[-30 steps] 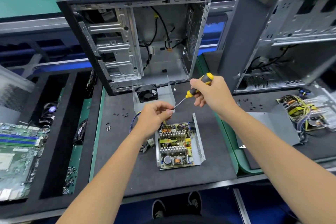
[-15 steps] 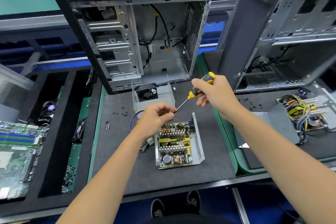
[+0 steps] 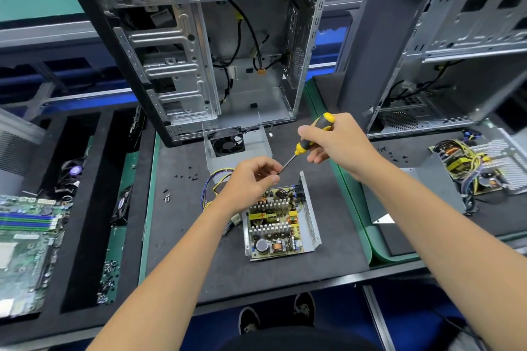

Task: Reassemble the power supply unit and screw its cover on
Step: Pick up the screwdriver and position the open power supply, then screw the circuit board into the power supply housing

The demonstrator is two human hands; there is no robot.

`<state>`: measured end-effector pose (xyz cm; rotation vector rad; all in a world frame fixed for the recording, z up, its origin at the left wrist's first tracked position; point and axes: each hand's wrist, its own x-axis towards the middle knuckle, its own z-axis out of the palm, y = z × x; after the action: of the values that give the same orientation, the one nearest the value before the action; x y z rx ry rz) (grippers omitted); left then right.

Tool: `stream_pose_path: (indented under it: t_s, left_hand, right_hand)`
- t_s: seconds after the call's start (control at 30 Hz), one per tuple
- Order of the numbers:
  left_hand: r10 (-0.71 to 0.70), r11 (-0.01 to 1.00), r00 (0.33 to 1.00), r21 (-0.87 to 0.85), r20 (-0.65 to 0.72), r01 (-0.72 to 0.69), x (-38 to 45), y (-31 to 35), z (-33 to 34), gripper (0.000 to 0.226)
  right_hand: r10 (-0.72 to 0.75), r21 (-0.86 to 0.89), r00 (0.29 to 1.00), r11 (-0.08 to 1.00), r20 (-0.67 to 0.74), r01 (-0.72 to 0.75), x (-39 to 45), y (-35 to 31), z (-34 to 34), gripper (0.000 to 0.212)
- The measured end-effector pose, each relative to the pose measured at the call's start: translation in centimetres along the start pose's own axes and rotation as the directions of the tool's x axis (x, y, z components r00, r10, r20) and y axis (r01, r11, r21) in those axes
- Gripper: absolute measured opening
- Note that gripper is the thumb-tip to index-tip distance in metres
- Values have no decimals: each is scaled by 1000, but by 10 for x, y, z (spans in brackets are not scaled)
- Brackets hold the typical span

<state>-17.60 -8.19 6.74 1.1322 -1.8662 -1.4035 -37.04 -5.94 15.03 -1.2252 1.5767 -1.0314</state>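
The open power supply base (image 3: 281, 222) lies on the dark mat with its circuit board bare. Its cover (image 3: 236, 145), a grey metal shell with a black fan, stands behind it near the case. My right hand (image 3: 336, 142) grips the yellow-and-black screwdriver (image 3: 309, 141) by the handle, shaft slanting down to the left. My left hand (image 3: 252, 177) hovers above the board's far end, fingers curled round the screwdriver's tip; whether a screw is pinched there is hidden. A bundle of coloured wires (image 3: 212, 188) runs out to the left of the base.
An empty computer case (image 3: 199, 45) stands open behind the mat, a second case (image 3: 445, 45) to the right. Loose black screws (image 3: 189, 175) lie on the mat left of the cover. Another opened power supply (image 3: 479, 168) sits far right, a motherboard (image 3: 25, 239) far left.
Both hands stay almost in place at the screwdriver tip; the left fingers have shifted slightly around the tip. The power supply base and cover have not moved.
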Motion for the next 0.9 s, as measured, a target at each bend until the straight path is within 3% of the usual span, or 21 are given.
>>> stream_pose_path:
  t_s: [0.43,0.6,0.73,0.9]
  left_hand:
    - [35,998,991,56,129,-42,9,0,3,20]
    - [22,991,998,127,63,-30,10,-1,-3,20]
    - [46,956,998,293,-34,-35,11,-3,-12,13]
    - [27,813,991,574,128,-96,8,-4,-15,13]
  right_hand:
    - [17,-41,1000,999,-19,-17,1,8,-4,30]
    - [6,-87,999,996,-36,-9,4,10,-2,30]
    - [-42,-96,991,995,-125,30,8,7,-4,39]
    - [-79,-63,976,996,-201,68,24,-5,-13,40]
